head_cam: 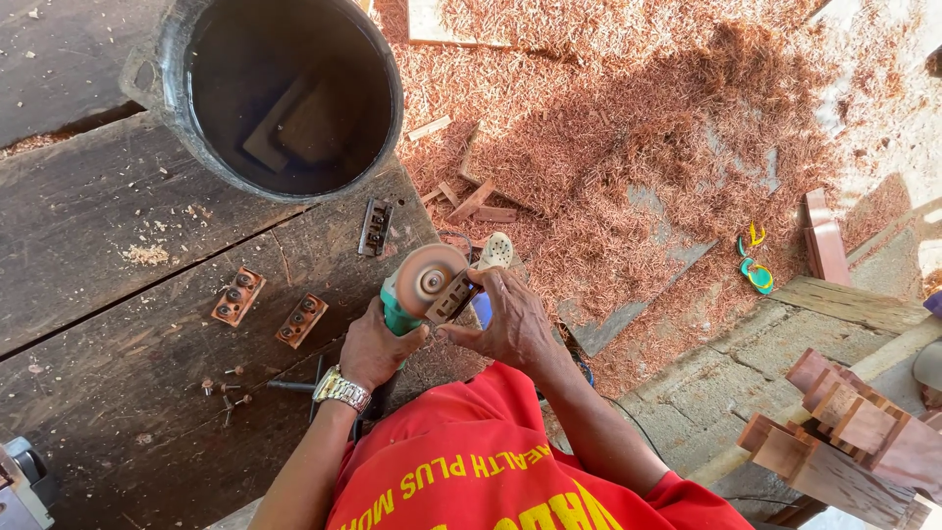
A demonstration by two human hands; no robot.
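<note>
You have 1 green-bodied angle grinder with a round sanding disc (428, 284) at the bench's (108, 206) near edge, disc facing up. On the dark wooden plank bench lie 2 small rust-brown metal blocks with round holes (238, 295), 1 grey metal block (376, 227), several loose screws (228, 393) and 1 black round bucket (280, 93). Your left hand (376, 345), wristwatch on the wrist, has its fingers wrapped tight around the grinder's body. Your right hand (512, 319) reaches in from the side, fingers pinching a small dark piece (457, 295) against the disc's edge.
</note>
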